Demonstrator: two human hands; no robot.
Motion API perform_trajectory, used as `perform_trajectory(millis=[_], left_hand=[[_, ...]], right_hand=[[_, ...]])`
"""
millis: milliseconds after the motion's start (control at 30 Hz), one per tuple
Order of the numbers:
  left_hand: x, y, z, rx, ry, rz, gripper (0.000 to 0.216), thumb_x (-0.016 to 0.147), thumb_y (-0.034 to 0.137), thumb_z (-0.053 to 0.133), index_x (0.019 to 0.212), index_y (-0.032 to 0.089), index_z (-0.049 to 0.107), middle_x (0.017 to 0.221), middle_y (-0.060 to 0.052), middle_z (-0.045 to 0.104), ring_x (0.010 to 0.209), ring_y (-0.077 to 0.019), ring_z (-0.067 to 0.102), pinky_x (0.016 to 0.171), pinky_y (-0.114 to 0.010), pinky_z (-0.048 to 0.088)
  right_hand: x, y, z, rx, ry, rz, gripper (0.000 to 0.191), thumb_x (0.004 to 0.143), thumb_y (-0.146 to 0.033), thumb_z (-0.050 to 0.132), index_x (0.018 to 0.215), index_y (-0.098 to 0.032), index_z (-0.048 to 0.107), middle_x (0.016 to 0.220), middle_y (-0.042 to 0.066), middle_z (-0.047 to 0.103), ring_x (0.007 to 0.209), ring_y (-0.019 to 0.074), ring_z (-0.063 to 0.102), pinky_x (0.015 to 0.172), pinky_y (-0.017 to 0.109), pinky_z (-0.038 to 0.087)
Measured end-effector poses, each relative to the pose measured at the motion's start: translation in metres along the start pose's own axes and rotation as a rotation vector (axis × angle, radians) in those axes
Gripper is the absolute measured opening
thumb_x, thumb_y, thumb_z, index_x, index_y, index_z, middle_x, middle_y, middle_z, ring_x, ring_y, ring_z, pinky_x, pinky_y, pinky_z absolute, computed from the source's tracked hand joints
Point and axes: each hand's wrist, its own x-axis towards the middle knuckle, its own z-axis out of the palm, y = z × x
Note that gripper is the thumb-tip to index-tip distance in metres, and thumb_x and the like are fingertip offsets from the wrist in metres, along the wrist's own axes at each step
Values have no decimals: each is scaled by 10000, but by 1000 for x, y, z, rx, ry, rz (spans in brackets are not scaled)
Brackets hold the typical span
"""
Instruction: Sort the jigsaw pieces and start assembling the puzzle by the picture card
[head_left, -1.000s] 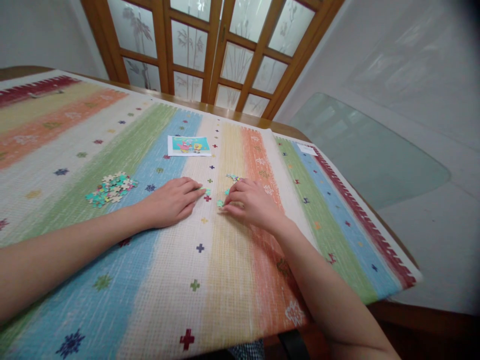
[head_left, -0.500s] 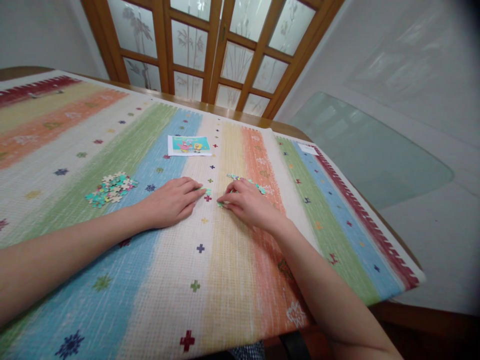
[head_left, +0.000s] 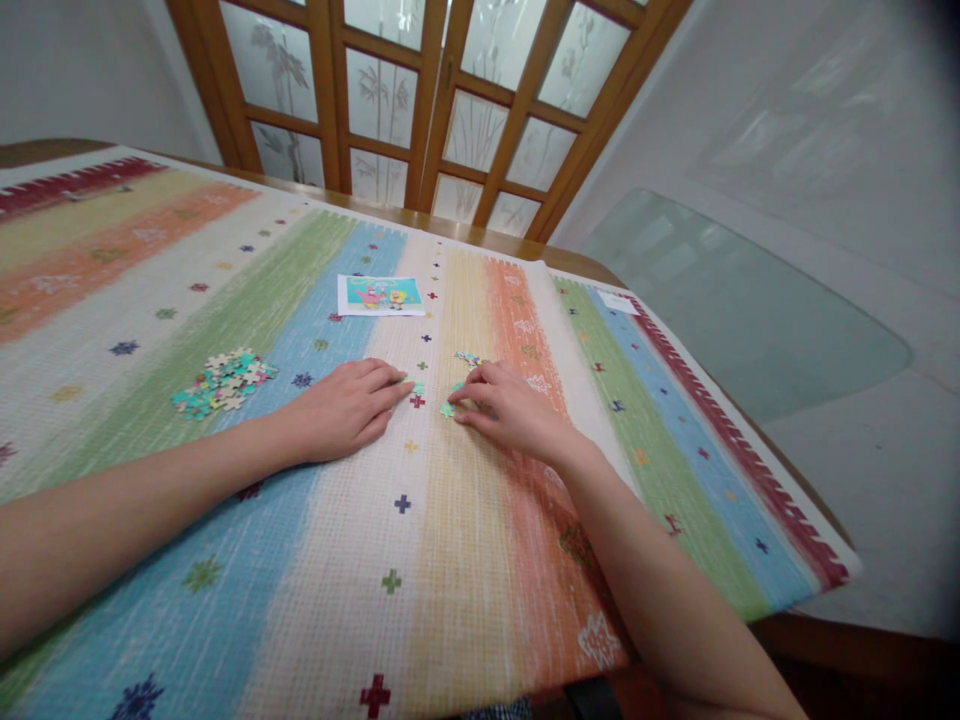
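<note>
My left hand [head_left: 346, 410] rests palm down on the tablecloth, fingers stretched out, the fingertips touching a small green puzzle piece [head_left: 417, 387]. Across a narrow gap, my right hand [head_left: 514, 405] has its thumb and fingers brought together at a light green puzzle piece [head_left: 448, 409]. Another teal puzzle piece [head_left: 457, 387] shows by its fingertips. More puzzle pieces [head_left: 469, 358] lie just beyond this hand, which partly hides them. To the left of my left hand is a heap of puzzle pieces [head_left: 225, 383], some with their pale backs up.
A printed cartoon picture [head_left: 384, 295] lies farther back on the striped tablecloth [head_left: 465, 560]. A small white paper [head_left: 616, 302] is near the right far edge. Behind the table stand wood-framed glass doors [head_left: 382, 100]; a wall is at the right.
My right hand has shifted slightly right, away from my left hand, uncovering more of the pieces at its fingertips and covering those to its right. My left hand stays in place.
</note>
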Motion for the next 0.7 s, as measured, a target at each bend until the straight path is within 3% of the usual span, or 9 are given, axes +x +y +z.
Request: perform_trajectory(millis=[133, 300, 500, 700], left_hand=[[0, 0, 0, 18, 4, 2, 429, 1008, 294, 386, 1366, 155, 576, 1334, -132, 604, 1262, -271, 510, 1089, -445, 399], [-1, 0, 0, 18, -13, -5, 432, 1009, 293, 389, 1378, 156, 567, 1340, -130, 599, 1277, -274, 500, 1091, -443, 396], [0, 1, 0, 25, -19, -4, 436, 1012, 292, 390, 1390, 153, 556, 1351, -134, 589, 1279, -273, 497, 1098, -446, 388], [0, 1, -3, 24, -22, 1, 440, 1011, 292, 386, 1381, 136, 565, 1345, -148, 592, 1257, -280, 510, 1089, -452, 397]], right_hand=[[4, 1, 6, 31, 23, 31, 64, 881, -277, 720, 912, -224, 740, 978, 72, 621, 985, 223, 552, 874, 368, 434], [4, 0, 7, 34, 28, 80, 132, 869, -311, 736, 796, -207, 703, 939, 71, 617, 944, 223, 551, 843, 360, 437], [2, -2, 2, 32, 19, 51, 146, 872, -308, 735, 1003, -245, 724, 1027, 76, 622, 1006, 235, 550, 889, 374, 431], [4, -1, 6, 38, 37, 72, 55, 876, -268, 723, 866, -214, 732, 959, 77, 623, 978, 230, 551, 871, 367, 430]])
